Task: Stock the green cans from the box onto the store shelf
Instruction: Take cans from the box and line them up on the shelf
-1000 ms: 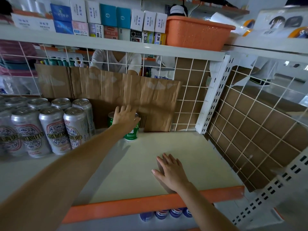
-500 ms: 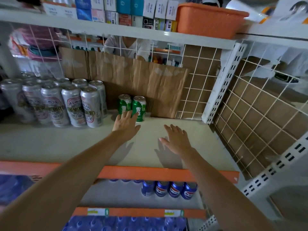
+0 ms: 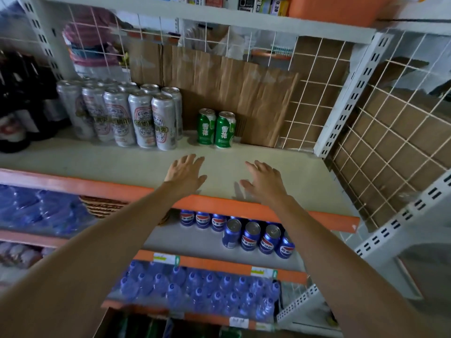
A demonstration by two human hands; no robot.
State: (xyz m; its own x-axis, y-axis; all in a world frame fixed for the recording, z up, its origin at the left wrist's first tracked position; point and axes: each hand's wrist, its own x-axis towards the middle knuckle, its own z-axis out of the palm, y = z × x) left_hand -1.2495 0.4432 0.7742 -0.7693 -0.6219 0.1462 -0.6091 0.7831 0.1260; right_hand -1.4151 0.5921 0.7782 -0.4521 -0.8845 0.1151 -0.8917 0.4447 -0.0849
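Head view: both bare hands are over the front part of the cream shelf (image 3: pixel 117 162), palms down, holding nothing.
Left: the left hand (image 3: pixel 185 174) has straight, slightly spread fingers and sits just behind the orange front edge (image 3: pixel 219 206), well clear of the cans.
Right: the right hand (image 3: pixel 264 182) is empty too, its fingers loosely spread and a little bent, next to the left with a gap between them.
Place: the two green cans (image 3: pixel 206 128) stand side by side at the back of the shelf. They are against the cardboard sheet (image 3: pixel 234 86) and just right of the silver cans (image 3: pixel 141 118).
Axis: both green cans are upright, long axis vertical, tab ends up, printed labels facing the shelf front.
Left, change: a second ago it covered the top of a green can at the back. Half a second ago it had let go and was just in front of the pair. It is now nearer the front edge.
Right, change: a second ago it lay flat on the shelf. It has since lifted and has drawn back alongside the left.
Cans, change: the pair has not moved in the last half second.
View, change: the camera now takes in more of the levels below, with blue cola cans (image 3: pixel 251 236) under the shelf and wrapped water bottles (image 3: pixel 195 289) lower still.
Behind: a white wire grid (image 3: pixel 314 93) backs the shelf.
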